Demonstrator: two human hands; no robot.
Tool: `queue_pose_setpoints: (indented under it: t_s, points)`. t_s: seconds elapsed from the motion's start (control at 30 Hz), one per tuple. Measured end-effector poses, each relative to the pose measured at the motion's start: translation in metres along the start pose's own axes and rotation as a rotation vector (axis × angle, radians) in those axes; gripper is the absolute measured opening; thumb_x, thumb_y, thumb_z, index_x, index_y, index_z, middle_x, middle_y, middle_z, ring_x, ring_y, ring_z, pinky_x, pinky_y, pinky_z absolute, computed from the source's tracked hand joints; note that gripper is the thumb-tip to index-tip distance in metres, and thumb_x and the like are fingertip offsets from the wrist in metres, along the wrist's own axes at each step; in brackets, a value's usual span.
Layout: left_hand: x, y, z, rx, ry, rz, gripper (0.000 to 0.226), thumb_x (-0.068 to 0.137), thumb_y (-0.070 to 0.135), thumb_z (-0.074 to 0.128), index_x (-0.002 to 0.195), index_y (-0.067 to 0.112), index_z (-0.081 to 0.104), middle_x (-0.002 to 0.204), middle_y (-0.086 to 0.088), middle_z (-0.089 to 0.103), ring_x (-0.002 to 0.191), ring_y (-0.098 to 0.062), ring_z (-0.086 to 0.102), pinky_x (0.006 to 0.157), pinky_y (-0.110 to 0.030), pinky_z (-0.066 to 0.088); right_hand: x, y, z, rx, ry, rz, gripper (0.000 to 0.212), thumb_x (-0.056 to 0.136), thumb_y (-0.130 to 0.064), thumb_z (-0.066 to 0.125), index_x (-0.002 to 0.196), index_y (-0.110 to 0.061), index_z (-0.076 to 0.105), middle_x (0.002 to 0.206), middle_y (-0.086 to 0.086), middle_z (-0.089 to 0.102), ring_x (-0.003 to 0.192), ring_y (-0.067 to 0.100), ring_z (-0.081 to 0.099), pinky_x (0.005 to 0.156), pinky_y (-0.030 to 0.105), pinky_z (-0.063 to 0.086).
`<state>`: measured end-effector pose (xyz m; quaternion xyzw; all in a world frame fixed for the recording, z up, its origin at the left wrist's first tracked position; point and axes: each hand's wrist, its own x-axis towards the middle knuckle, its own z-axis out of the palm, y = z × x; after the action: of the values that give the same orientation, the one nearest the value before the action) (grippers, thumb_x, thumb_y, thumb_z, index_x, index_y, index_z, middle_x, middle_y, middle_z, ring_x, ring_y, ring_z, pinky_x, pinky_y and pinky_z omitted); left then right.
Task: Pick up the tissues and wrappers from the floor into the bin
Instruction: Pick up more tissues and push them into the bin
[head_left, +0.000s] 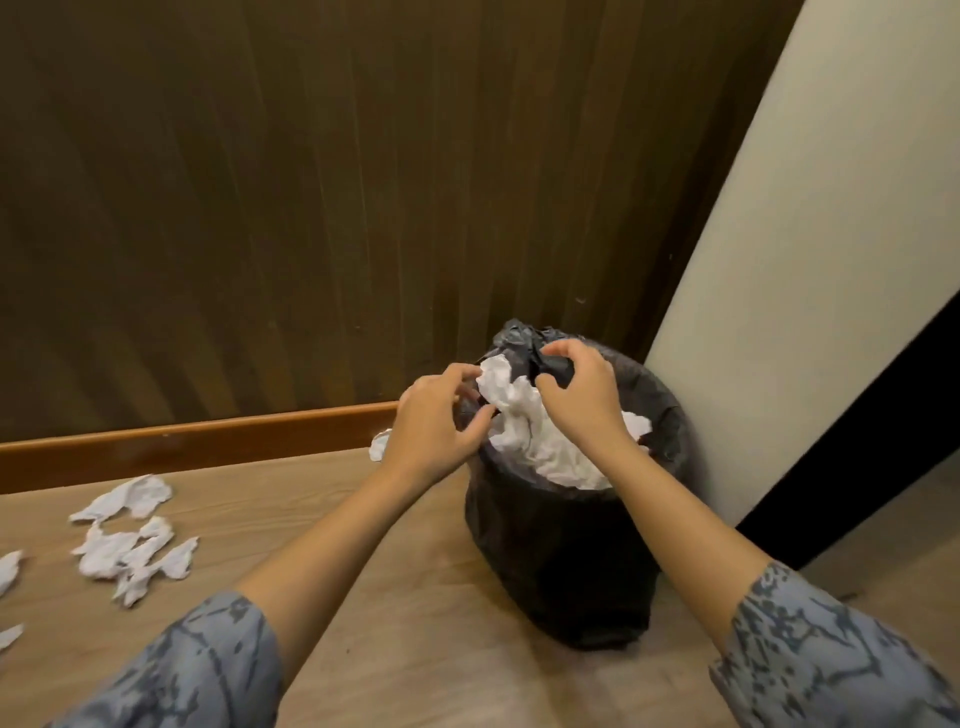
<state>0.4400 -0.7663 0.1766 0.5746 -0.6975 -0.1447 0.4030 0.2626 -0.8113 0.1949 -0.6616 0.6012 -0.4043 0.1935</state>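
A round bin lined with a black plastic bag (561, 545) stands upright on the light wood-grain floor (405, 649), at the far right where the dark brown panelled wall (260, 182) meets a cream wall (810, 260). The bin is heaped to the rim with crumpled white tissues (540, 436), the pile rising above the bag's edge at the far side.

The left hand (436, 421) hovers at the bin's left rim, fingers curled and partly open, fingertips touching the bag edge and the tissue heap; whether it grips anything I cannot tell. The right hand (582, 389) is closed in a pinch on a bunched fold of the black bag at the far rim.

More torn white tissue scraps (135, 545) lie flat on the floor well to the left, strewn in a loose cluster. One small scrap (379, 447) lies by the orange-brown skirting board (208, 441), just behind the left hand. Both forearms emerge from blue-grey patterned sleeves (810, 654). No writing is legible.
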Motion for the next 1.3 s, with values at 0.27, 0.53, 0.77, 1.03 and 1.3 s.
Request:
queue_pose_setpoints:
  t_s: [0.27,0.53,0.77,1.03,1.3]
  points:
    - [-0.089,-0.082,-0.142,0.279,0.106,-0.213,0.01,0.087,0.028,0.064,0.097,0.026,0.065,0.074,0.012,0.067,0.07,-0.006,0.064,0.064,-0.025,0.054,-0.058,-0.121,0.097,0.182,-0.492,-0.421,0.016,0.092,-0.019,0.059,0.106,-0.022,0.063,0.094,-0.008,0.066,0.086,0.007,0.062,0.072,0.02,0.053]
    - [-0.263,-0.122,-0.282,0.511,0.154,-0.592,0.007,0.086,0.029,0.066,0.081,0.024,0.066,0.061,0.009,0.061,0.057,-0.004,0.056,0.053,-0.022,0.04,-0.179,-0.226,0.199,0.146,-0.959,-0.885,0.013,0.091,-0.024,0.059,0.101,-0.021,0.067,0.088,-0.005,0.069,0.077,0.007,0.062,0.07,0.027,0.055]
    - [-0.393,-0.15,-0.332,0.249,0.528,-0.899,0.008,0.087,0.027,0.066,0.08,0.023,0.066,0.069,0.004,0.068,0.066,-0.011,0.064,0.062,-0.028,0.052,-0.266,-0.291,0.271,-0.017,-1.245,-1.194,0.01,0.089,-0.018,0.061,0.093,-0.014,0.069,0.088,0.001,0.071,0.077,0.014,0.063,0.072,0.032,0.052]
    - [-0.53,-0.186,-0.281,0.034,0.909,-1.104,0.002,0.086,0.018,0.068,0.086,0.02,0.067,0.085,0.005,0.069,0.085,-0.012,0.064,0.075,-0.031,0.051,-0.355,-0.283,0.349,-0.134,-1.456,-1.082,0.014,0.089,-0.02,0.058,0.094,-0.015,0.07,0.094,0.002,0.07,0.086,0.017,0.063,0.08,0.039,0.051]
    - [-0.654,-0.156,-0.225,0.61,0.979,-1.473,0.071,0.059,0.078,0.054,0.096,0.019,0.069,0.118,-0.009,0.062,0.125,-0.038,0.042,0.108,-0.053,0.024,-0.469,-0.253,0.394,-0.197,-1.439,-0.85,0.067,0.082,-0.057,0.063,0.138,-0.029,0.041,0.15,0.01,0.032,0.14,0.032,0.025,0.11,0.044,0.031]
